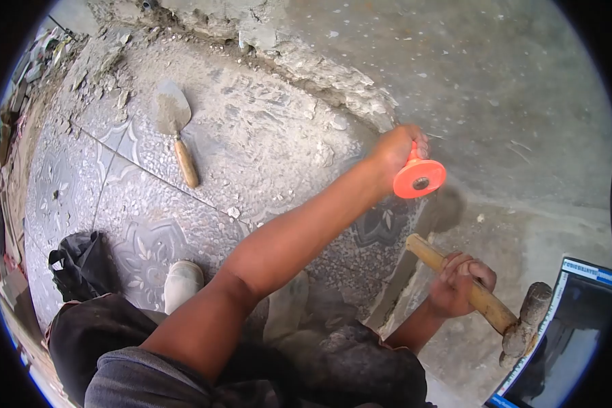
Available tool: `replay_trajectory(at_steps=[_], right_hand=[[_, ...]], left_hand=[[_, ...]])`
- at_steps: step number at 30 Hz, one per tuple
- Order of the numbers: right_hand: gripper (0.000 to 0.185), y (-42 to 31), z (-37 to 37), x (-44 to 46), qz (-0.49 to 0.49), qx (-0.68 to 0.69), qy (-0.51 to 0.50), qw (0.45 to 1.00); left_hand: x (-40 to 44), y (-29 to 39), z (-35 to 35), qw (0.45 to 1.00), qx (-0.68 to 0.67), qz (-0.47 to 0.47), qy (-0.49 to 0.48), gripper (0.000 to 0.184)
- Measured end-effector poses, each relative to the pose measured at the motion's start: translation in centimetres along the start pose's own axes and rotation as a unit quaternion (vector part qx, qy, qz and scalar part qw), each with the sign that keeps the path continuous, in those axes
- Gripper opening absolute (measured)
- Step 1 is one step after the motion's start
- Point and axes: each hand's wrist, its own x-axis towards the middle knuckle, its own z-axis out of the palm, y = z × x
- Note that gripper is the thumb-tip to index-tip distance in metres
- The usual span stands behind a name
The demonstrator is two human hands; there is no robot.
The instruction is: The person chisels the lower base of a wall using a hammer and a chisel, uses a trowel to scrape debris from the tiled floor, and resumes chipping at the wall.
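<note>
My left hand is closed around a chisel with an orange hand guard. The chisel's round metal striking end shows in the middle of the guard, facing me; its blade is hidden behind my hand. That hand is at the right end of the broken mortar edge along the wall. Lower right, my right hand grips the wooden handle of a hammer. The hammer's worn, dusty metal head lies to the right of my fist, apart from the chisel.
A trowel with a wooden handle lies on the dusty patterned tiles. A black plastic bag sits left of my shoe. A blue-edged dark panel stands at right. Rubble lies at upper left.
</note>
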Motion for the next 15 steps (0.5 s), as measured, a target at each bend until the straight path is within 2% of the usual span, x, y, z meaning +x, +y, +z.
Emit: replay_trajectory(at_steps=[5,8,10,13,15], right_hand=[[0.013,-1.9,0.7,1.1,-0.053,0.006,0.009,0.999],[0.01,-1.2,0.9,0.7,-0.082,-0.022,-0.026,0.996],[0.01,-1.0,1.1,0.6,-0.073,-0.041,-0.012,0.996],[0.01,-1.0,1.5,0.8,-0.058,-0.045,-0.016,0.997],[0.012,-0.7,2.1,0.9,-0.048,-0.041,-0.008,0.998]], left_hand=[[0.4,-0.2,-0.3,1.0,-0.016,0.006,0.004,0.004],[0.7,0.4,-0.4,1.0,-0.017,0.013,-0.008,0.004],[0.4,0.7,-0.7,1.0,-0.026,0.001,-0.018,0.006],[0.8,0.7,-0.3,0.997,-0.071,-0.011,0.022,0.009],[1.0,0.9,-0.4,0.997,-0.079,-0.02,0.006,0.009]])
